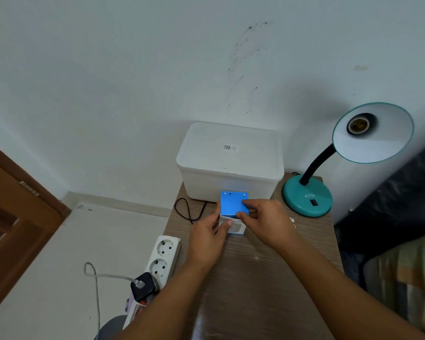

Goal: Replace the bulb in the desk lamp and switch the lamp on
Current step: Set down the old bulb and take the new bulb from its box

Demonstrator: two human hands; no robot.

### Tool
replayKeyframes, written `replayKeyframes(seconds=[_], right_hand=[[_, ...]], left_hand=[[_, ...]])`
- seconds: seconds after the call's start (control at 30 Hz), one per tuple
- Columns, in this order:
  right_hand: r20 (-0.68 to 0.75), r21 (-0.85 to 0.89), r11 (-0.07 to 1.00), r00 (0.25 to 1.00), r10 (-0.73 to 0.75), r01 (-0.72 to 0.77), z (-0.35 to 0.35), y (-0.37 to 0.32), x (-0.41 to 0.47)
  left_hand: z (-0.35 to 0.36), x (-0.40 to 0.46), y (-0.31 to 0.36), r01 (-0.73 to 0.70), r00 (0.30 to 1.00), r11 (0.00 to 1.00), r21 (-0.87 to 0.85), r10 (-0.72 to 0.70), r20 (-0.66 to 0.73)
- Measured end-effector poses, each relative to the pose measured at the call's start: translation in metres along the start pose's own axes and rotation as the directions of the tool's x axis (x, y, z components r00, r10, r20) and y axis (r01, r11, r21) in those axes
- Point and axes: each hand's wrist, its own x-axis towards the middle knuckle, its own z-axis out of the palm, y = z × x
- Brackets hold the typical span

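Observation:
A teal desk lamp (307,198) stands at the table's far right, its shade (373,133) tilted up toward me. The socket (358,125) inside the shade holds no bulb. A small blue and white bulb box (233,204) lies on the table in front of a white container. My left hand (206,239) grips the box's left side, thumb on its near white end. My right hand (268,222) pinches the box's right edge. No bulb is visible. A black rocker switch (314,202) sits on the lamp's base.
A white lidded plastic container (231,160) stands at the back of the wooden table (255,278). A white power strip (161,258) with a black plug lies along the table's left edge. A black cord (189,209) loops behind it. A dark covered object stands at the right.

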Motion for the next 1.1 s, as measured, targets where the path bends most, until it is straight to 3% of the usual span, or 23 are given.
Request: replayKeyframes(seconds=[0.3, 0.5, 0.67, 0.83, 1.1], right_hand=[[0.007, -0.15, 0.987, 0.998, -0.06, 0.06, 0.01, 0.0, -0.005], [-0.143, 0.013, 0.998, 0.988, -0.053, 0.055, 0.01, -0.002, -0.006], [-0.218, 0.125, 0.992, 0.976, 0.012, 0.016, 0.01, -0.003, 0.001], [-0.229, 0.157, 0.988, 0.973, 0.042, -0.005, 0.012, -0.002, 0.005], [-0.173, 0.202, 0.979, 0.983, 0.06, -0.024, 0.009, -0.001, 0.0]], left_hand=[[0.003, -0.001, 0.009, 0.006, 0.998, 0.999, -0.043, -0.009, -0.068], [0.001, 0.002, 0.006, 0.011, 0.997, 0.996, -0.088, -0.018, -0.071], [0.001, 0.003, 0.006, -0.074, 0.993, 0.996, 0.044, 0.078, -0.086], [0.002, 0.005, 0.0, -0.178, 0.978, 0.962, 0.209, 0.196, -0.068], [-0.007, 0.015, 0.001, -0.216, 0.976, 0.946, 0.242, 0.213, 0.039]])
